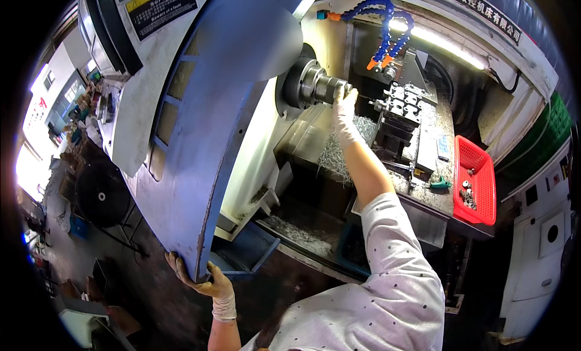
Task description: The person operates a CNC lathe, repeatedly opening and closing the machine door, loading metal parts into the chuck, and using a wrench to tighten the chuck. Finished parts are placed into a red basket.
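"Reaching into the lathe point(249, 181), what did the right hand point(344, 109) touch?"

"The front end of a shiny, stepped metal chuck point(302, 84), at the machine's left side. Fingertips bent against that end; whether they held a part, I couldn't tell."

"How much room was there?"

"A narrow gap lay between the hand and the tool block point(404, 102) to its right. Curly metal shavings point(333, 160) spread below, and blue hoses point(385, 39) hung above."

"Farther out?"

"A blue door point(200, 133) stood left of the chuck, its lower corner clasped in the left hand point(209, 283), thumb opposing fingers. A red basket point(485, 175) of small parts point(467, 196) sat far right."
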Action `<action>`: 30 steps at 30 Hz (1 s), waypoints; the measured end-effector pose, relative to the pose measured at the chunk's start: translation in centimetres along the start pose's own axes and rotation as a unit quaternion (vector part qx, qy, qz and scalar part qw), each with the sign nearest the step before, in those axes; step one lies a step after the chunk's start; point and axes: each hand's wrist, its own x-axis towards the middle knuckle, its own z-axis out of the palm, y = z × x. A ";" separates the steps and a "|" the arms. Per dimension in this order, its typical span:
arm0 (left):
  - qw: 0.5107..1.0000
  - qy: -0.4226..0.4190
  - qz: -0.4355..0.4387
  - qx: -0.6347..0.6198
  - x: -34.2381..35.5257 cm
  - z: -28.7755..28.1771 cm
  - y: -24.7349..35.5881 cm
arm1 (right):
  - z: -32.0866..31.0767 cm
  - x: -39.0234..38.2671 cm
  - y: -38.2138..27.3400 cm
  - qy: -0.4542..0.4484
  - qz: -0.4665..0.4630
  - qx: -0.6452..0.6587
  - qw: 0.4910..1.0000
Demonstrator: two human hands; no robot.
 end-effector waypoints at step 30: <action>0.990 -0.074 0.115 0.045 31.0 7.5 -15.1 | -0.7 -1.2 0.2 0.124 -0.173 -0.219 0.952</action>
